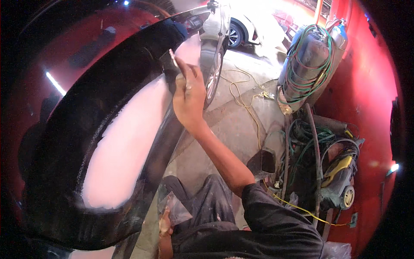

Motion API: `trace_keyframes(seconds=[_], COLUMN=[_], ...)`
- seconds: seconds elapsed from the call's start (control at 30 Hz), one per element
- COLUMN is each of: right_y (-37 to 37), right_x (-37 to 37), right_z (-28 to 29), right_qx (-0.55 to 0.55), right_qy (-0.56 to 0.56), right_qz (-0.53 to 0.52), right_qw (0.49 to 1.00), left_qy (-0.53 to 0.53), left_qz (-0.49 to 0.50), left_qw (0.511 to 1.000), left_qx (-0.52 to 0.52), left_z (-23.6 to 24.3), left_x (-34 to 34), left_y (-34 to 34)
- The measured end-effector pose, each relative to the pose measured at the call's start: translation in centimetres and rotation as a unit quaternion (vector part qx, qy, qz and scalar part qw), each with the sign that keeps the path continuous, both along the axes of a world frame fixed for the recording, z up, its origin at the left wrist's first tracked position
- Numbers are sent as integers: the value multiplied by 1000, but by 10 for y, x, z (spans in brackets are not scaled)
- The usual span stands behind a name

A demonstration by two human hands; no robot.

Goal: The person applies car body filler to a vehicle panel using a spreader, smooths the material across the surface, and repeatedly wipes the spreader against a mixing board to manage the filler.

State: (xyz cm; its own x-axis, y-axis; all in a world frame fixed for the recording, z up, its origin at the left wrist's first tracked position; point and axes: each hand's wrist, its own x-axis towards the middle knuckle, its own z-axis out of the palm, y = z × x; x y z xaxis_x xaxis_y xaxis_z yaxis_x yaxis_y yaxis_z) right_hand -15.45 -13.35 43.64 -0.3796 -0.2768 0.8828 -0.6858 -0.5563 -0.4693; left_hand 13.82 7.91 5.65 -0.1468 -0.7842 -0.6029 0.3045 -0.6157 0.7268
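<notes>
My right hand (188, 93) is raised at the dark car panel (51, 164), closed on a thin pale spreader (174, 58) beside a small pink filler patch (188, 47). A long pink filler patch (123, 142) covers the panel to the left of that hand. Low at the bottom, by my dark trousers, my left hand (164, 222) is closed on a flat translucent sheet (177, 209).
Gas cylinders (312, 56) wound with hoses stand at the right against a red wall (371, 99). A yellow-black machine (338, 177), coiled hoses and pipes lie below them. A yellow cord (241, 101) crosses the concrete floor (224, 142). A white car (243, 30) is parked beyond.
</notes>
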Motion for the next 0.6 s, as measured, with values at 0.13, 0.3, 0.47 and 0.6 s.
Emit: trace_keyframes(seconds=[0.13, 0.3, 0.47, 0.6], right_y=[26, -19, -66, -103], right_x=[-13, -99, -145, -163], right_z=[-11, -30, -4, 1], right_qx=[65, 43, 101, 114], right_qy=[15, -70, -123, -115], right_qz=[63, 15, 59, 4], right_qw=[996, 996, 985, 987], left_qy=[-33, -122, -19, -30], left_qz=[5, -7, -3, -13], left_qw=[999, 992, 1000, 999], left_qx=[4, 13, 3, -24], left_z=[-7, -36, -40, -5], left_x=[6, 9, 14, -2], left_y=[0, -4, -9, -5])
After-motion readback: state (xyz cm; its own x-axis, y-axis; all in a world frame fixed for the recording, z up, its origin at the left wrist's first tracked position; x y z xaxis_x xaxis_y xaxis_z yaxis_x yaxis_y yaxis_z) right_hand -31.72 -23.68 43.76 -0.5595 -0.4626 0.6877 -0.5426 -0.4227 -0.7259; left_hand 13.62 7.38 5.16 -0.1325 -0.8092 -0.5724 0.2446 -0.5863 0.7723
